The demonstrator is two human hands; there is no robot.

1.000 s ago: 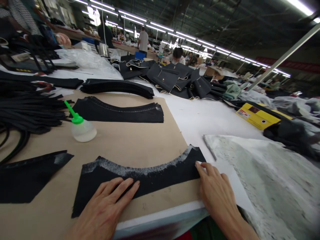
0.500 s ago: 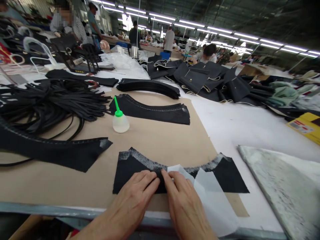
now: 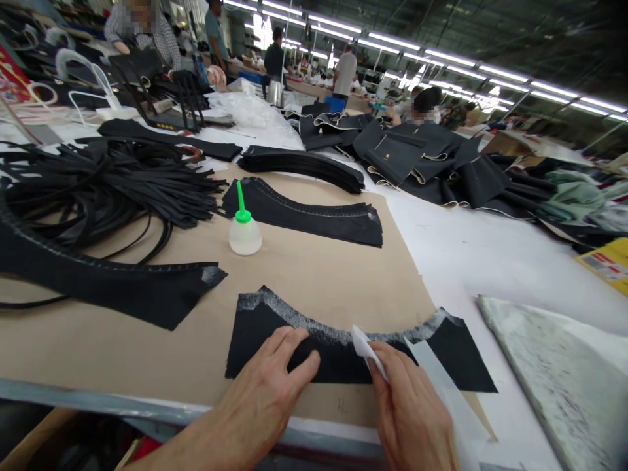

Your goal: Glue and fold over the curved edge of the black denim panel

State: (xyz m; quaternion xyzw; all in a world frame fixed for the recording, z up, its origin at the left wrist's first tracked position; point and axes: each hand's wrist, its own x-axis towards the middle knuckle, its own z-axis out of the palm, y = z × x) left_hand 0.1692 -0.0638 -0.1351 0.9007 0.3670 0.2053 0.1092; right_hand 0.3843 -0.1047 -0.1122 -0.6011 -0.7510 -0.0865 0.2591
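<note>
A black curved panel (image 3: 338,366) lies flat near the table's front edge, with a whitish, speckled band along its concave upper edge. On its left part rests my left hand (image 3: 269,379), thumb apart from the fingers and nothing held. Over the panel's right half, my right hand (image 3: 412,399) pinches a thin white sheet (image 3: 432,366). One folded corner of the sheet sticks up past the fingertips, and the rest trails down to the right beneath the hand.
A squeeze bottle (image 3: 245,237) with a green nozzle stands on the brown board (image 3: 314,268). Around it lie stitched black panels (image 3: 314,219), black straps (image 3: 161,190) and another curved panel (image 3: 147,294). A marbled slab (image 3: 549,366) is at right, near a yellow box (image 3: 608,265). Several people work beyond.
My right hand has moved right, away from my left, now gripping the white sheet and lifting its corner off the panel. My left hand's thumb and fingers have spread apart.
</note>
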